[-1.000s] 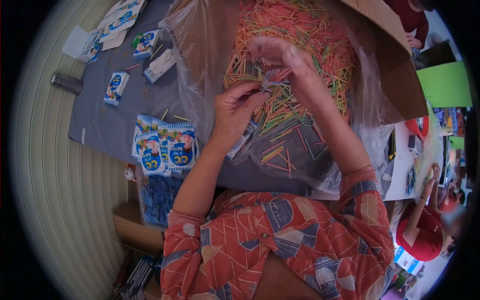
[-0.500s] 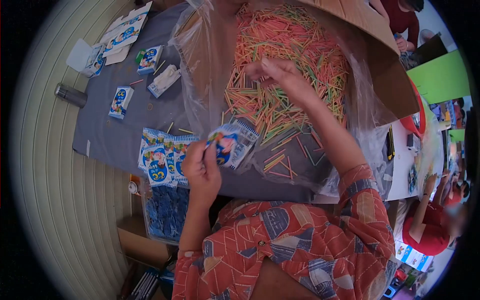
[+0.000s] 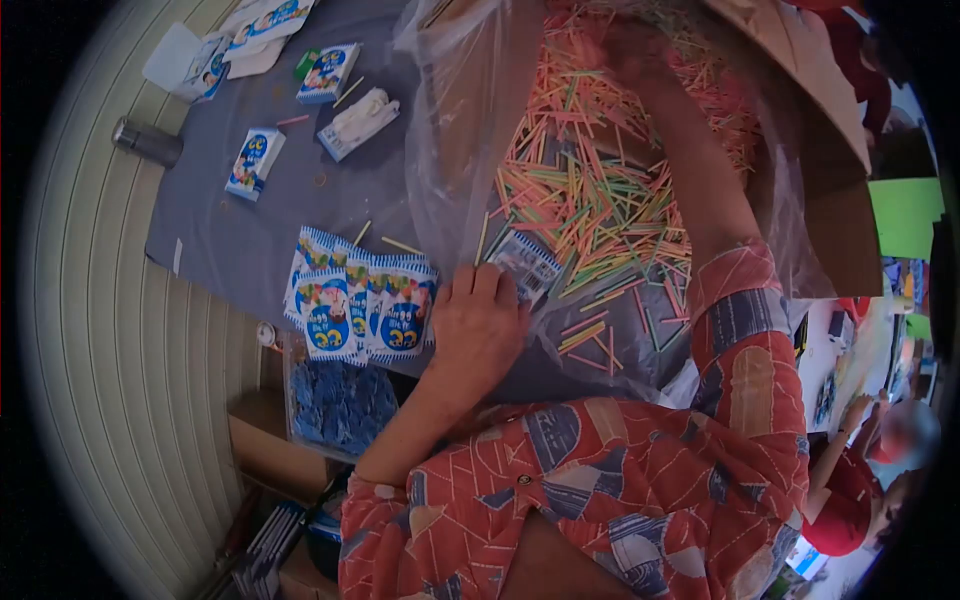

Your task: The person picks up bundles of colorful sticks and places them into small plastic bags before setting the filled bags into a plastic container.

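My left hand (image 3: 480, 320) is at the table edge, fingers curled down over a blue-and-white printed packet (image 3: 526, 266). The packet's barcoded end pokes out beyond the fingertips. Left of that hand, several similar packets (image 3: 402, 308) lie overlapping. My right hand (image 3: 625, 50) reaches far into a heap of thin pink, yellow and green sticks (image 3: 590, 205); it is dim and smeared, so its fingers do not show clearly. The sticks spill from a cardboard box (image 3: 845, 225) lined with clear plastic (image 3: 440, 150).
Small printed boxes (image 3: 255, 162), a carton with white material (image 3: 360, 122) and a metal flask (image 3: 146, 142) occupy the table's left side. A clear tub of blue pieces (image 3: 340, 405) is below the edge. A person in red (image 3: 850, 500) is at the right.
My right hand has gone deeper into the heap of sticks. The left hand has moved right and turned knuckles-up with the packet. The whole view has shifted slightly.
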